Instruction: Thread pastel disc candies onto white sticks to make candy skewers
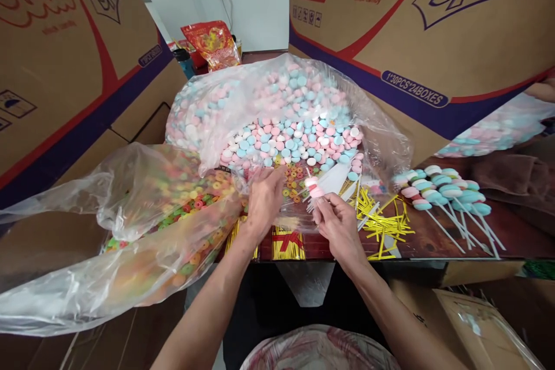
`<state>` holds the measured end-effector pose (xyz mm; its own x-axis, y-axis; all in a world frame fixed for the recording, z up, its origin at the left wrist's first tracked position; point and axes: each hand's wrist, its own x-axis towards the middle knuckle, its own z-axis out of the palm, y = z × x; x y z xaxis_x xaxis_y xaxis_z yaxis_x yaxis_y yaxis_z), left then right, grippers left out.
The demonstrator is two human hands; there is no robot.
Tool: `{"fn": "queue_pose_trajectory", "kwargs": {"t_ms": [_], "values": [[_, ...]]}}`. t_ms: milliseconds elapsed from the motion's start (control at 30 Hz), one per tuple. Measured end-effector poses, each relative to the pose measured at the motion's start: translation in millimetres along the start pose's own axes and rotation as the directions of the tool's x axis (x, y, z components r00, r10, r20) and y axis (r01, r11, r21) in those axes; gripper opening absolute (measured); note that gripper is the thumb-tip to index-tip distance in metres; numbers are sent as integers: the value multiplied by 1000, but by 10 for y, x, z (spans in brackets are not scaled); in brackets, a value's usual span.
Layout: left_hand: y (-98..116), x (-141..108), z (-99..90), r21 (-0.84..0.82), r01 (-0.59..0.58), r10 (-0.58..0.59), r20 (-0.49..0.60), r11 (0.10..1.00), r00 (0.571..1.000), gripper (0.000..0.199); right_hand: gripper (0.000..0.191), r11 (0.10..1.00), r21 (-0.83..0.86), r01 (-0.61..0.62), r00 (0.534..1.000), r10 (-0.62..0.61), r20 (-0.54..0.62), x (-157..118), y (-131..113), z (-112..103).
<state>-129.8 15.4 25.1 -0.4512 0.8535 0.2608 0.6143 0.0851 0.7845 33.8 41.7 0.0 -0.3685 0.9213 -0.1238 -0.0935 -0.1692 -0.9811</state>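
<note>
My right hand point(340, 222) is closed in a pinch on a candy stick point(313, 186), held upright with pink and white tablets threaded on it and a bare tip on top. My left hand point(264, 199) reaches over loose ring candies point(295, 179), its fingers bent together; the fingertips are hidden, so what they hold does not show. Beyond both hands, pink, blue and white candy tablets point(288, 141) spill from a large clear bag point(260, 84). White sticks point(332, 182) lie just past my right hand, beside loose yellow twist ties point(384, 222).
Finished candy sticks point(448, 191) lie at the right. A clear bag of ring candies point(186, 214) fills the left. Bundled twist ties point(288, 243) lie by the table's front edge. Large cartons stand left point(130, 98) and right point(368, 69). Another person's hand point(541, 89) shows far right.
</note>
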Motion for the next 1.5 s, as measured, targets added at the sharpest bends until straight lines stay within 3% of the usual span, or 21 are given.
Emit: {"fn": "queue_pose_trajectory", "kwargs": {"t_ms": [100, 200, 467, 533, 700, 833, 933, 1000, 1033, 1100, 1167, 1300, 1500], "values": [[-63, 235, 41, 427, -90, 44, 116, 900, 992, 33, 34, 1000, -5, -8, 1000, 8, 6, -68, 39, -41], [-92, 302, 122, 595, -121, 22, 170, 794, 985, 32, 31, 1000, -27, -7, 1000, 7, 28, -129, 123, -7], [-188, 337, 87, 534, -38, 31, 22, 845, 999, 34, 32, 998, -67, 23, 998, -19, 55, -120, 176, 17], [-193, 393, 67, 545, -60, 43, 43, 836, 998, 36, 31, 996, -79, 27, 998, -22, 56, -117, 176, 12], [-120, 463, 53, 625, -176, 19, 250, 761, 968, 26, 30, 995, -98, 24, 998, -18, 64, -126, 165, 11], [-99, 410, 66, 621, -156, 19, 221, 768, 975, 24, 30, 995, -104, 10, 998, -3, 67, -140, 139, 12], [-143, 347, 72, 447, -100, 47, 127, 889, 991, 18, 31, 996, -87, 15, 998, -10, 58, -147, 126, 13], [-180, 300, 70, 139, -9, 4, 37, 990, 999, 14, 32, 998, -66, 21, 998, -17, 61, -151, 106, 15], [-195, 273, 67, -67, 48, -48, 10, 997, 999, 15, 32, 998, -57, 25, 997, -21, 67, -155, 89, 18], [-213, 210, 60, -442, 163, -172, 20, 882, 985, 26, 31, 998, -53, 36, 995, -31, 93, -163, 44, 28], [-217, 142, 53, -651, 247, -263, 74, 718, 962, 35, 29, 996, -77, 51, 992, -41, 119, -171, -2, 43], [-199, 31, 37, -767, 312, -352, 121, 560, 928, 37, 28, 986, -144, 89, 986, -67, 152, -165, -43, 72], [-134, -52, 17, -801, 296, -361, 108, 521, 926, 34, 32, 980, -190, 64, 988, -36, 148, -153, -47, 86]]}}
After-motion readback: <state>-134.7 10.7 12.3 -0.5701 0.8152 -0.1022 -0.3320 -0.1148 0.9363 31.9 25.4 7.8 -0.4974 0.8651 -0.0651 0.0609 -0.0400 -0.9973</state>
